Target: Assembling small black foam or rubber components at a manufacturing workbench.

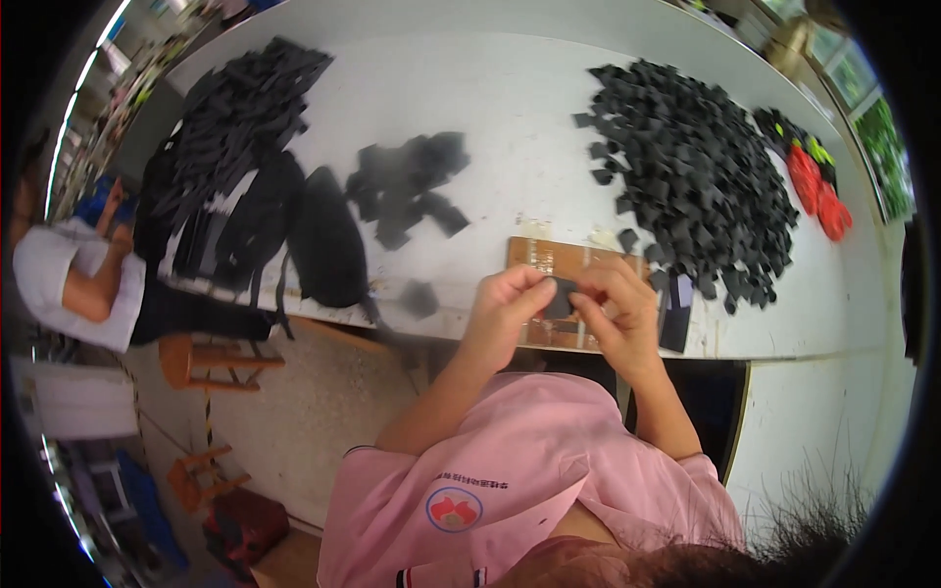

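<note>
A small dark grey square piece (560, 300) is pinched between both my hands, just above a brown board taped to the table (527, 253). My left hand (512, 302) grips its left edge with thumb and forefinger. On the other edge, the thumb and fingers of my right hand (619, 306) close around it. A large heap of similar dark pieces (691, 167) lies to the right of the board. Left of centre is a smaller, blurred pile of dark pieces (407, 181). One blurred dark piece (420, 299) lies nearer the table's front edge.
A tall heap of dark strips (240, 108) and black rounded padded items (326, 240) cover the table's left end. Red bundles (817, 191) sit at the far right. A seated co-worker (78, 279) is at the left, near wooden stools (221, 363). A raised rim backs the table.
</note>
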Demonstrator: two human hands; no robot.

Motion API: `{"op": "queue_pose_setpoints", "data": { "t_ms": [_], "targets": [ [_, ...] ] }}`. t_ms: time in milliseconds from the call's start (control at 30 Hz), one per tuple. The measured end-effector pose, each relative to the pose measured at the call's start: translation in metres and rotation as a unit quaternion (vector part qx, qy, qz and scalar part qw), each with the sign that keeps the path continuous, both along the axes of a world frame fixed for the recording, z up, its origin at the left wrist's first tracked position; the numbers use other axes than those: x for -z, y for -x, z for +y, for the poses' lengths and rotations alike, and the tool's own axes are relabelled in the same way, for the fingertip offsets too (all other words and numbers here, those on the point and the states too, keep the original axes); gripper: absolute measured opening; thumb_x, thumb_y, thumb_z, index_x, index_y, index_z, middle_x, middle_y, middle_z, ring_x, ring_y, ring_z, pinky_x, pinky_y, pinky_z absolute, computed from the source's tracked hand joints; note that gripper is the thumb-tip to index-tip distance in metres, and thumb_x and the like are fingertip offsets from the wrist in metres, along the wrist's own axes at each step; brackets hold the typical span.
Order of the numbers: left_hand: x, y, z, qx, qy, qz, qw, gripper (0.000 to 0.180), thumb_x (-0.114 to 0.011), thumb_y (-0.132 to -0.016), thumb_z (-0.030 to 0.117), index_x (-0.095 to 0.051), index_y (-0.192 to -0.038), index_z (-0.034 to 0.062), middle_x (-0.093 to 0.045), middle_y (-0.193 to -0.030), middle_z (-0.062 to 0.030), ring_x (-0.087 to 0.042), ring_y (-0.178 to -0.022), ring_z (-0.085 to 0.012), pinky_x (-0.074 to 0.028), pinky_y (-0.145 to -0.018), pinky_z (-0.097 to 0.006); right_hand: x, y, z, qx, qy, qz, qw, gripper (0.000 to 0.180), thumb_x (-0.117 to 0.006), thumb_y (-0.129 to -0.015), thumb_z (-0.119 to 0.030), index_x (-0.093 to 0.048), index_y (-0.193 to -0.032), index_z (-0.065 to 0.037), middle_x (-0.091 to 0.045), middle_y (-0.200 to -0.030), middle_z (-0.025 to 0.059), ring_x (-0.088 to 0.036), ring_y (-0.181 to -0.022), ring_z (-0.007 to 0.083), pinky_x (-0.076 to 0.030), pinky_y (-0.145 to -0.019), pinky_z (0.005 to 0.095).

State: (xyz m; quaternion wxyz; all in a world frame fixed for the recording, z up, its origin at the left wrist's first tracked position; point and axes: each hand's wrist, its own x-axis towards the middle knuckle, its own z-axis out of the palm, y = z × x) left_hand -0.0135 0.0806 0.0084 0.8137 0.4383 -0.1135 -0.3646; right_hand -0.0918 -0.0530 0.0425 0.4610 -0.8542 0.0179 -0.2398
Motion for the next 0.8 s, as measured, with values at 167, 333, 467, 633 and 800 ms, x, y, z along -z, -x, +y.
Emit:
{"op": "queue_pose_setpoints", "data": {
  "t_ms": [167,333,467,633,800],
  "targets": [
    [0.021,-0.006,0.02,0.037,-0.024,-0.011,0.999,0.013,-0.052,-0.086,0.015,-0.059,-0.082,0.0044,-0.058,-0.073,0.0013,-0.05,-0.063,-0.0032,-0.039,-0.058,-0.017,0.018,-0.01,0.015,-0.011,0.033,0.012,0.999,0.017,-0.053,-0.071,0.01,-0.057,-0.084,0.0,-0.054,-0.073,0.0098,-0.052,-0.058,0.0169,-0.04,-0.051,0.025],
    [0.036,-0.005,0.037,-0.018,0.009,0.027,0.999,0.009,-0.056,-0.084,0.01,-0.059,-0.081,0.0025,-0.057,-0.069,0.0017,-0.051,-0.063,-0.0028,-0.04,-0.056,-0.017,0.025,-0.022,0.037,-0.049,0.039,0.088,0.994,0.017,-0.053,-0.071,0.006,-0.055,-0.086,0.0,-0.054,-0.075,0.0105,-0.051,-0.057,0.0172,-0.041,-0.052,0.0251],
    [0.049,-0.008,0.043,-0.055,-0.007,-0.035,0.998,0.008,-0.057,-0.083,0.007,-0.058,-0.081,-0.0002,-0.056,-0.072,0.0021,-0.048,-0.064,-0.001,-0.039,-0.054,-0.016,0.031,-0.034,0.046,-0.084,0.061,0.087,0.991,0.014,-0.053,-0.073,0.003,-0.055,-0.087,0.0,-0.054,-0.077,0.0104,-0.052,-0.059,0.0186,-0.042,-0.054,0.0264],
    [0.059,-0.017,0.048,-0.075,-0.01,-0.039,0.996,0.008,-0.058,-0.082,0.007,-0.058,-0.078,-0.0004,-0.054,-0.069,0.0025,-0.047,-0.064,-0.001,-0.038,-0.054,-0.017,0.042,-0.046,0.051,-0.102,0.118,0.065,0.986,0.016,-0.056,-0.076,0.001,-0.053,-0.091,0.001,-0.055,-0.082,0.0123,-0.052,-0.061,0.0201,-0.042,-0.054,0.0273],
    [0.054,-0.022,0.057,-0.072,-0.066,-0.096,0.991,0.012,-0.059,-0.081,0.007,-0.057,-0.072,-0.0009,-0.052,-0.064,0.0031,-0.042,-0.059,-0.0018,-0.035,-0.049,-0.018,0.049,-0.046,0.055,-0.088,0.195,0.046,0.976,0.016,-0.055,-0.077,-0.002,-0.053,-0.093,0.0,-0.055,-0.082,0.014,-0.054,-0.064,0.0255,-0.043,-0.057,0.0304]
  ]
}}
